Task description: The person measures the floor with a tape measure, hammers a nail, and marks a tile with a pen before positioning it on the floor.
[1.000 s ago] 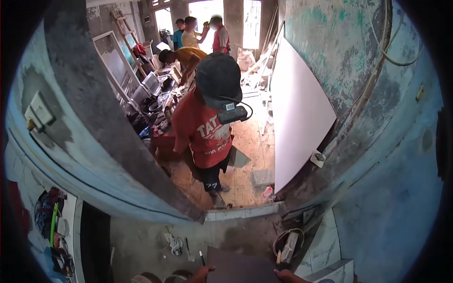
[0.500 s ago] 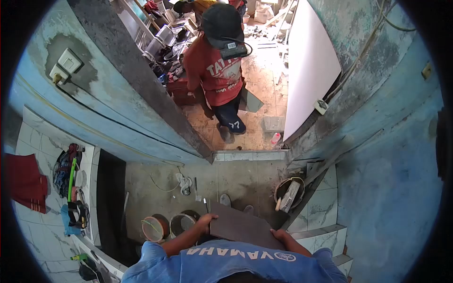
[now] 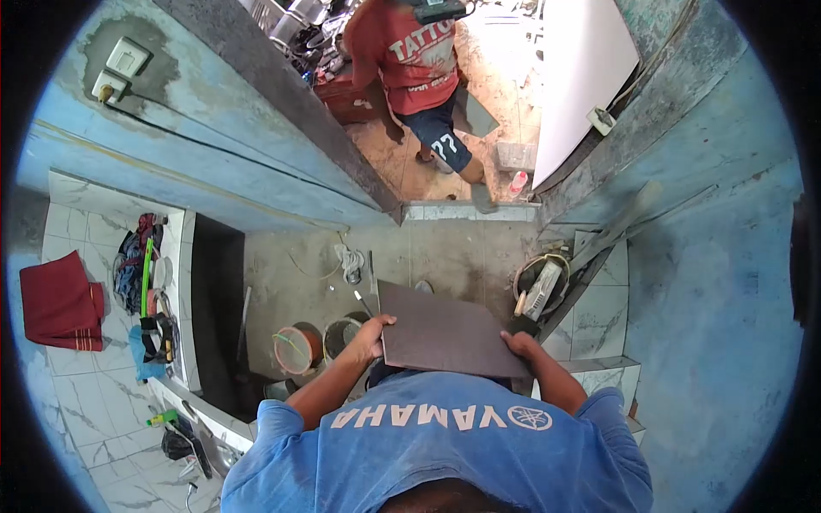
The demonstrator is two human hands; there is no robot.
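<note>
A dark grey-brown tile [image 3: 445,332] is held in front of my chest, its flat face up. My left hand [image 3: 371,337] grips its left edge, thumb on top. From beside that hand a slim, pen-like stick with a white tip [image 3: 360,297] juts forward. My right hand [image 3: 518,344] is closed on the tile's right edge, fingers mostly hidden beneath. The tile hides part of the floor and my feet, though one shoe tip [image 3: 423,286] shows past its far edge.
A person in a red shirt [image 3: 419,51] stands at the doorway, one foot by the sill [image 3: 462,213]. Buckets [image 3: 298,349] stand at front left; another bucket [image 3: 544,282] holds tools at right. Tiled steps [image 3: 599,321] rise on the right. A dark recess [image 3: 221,291] lies left.
My view has tipped downward, and the tile now shows nearer my chest and more fully. The person in red has stepped closer to the doorway sill. Both my hands keep their hold.
</note>
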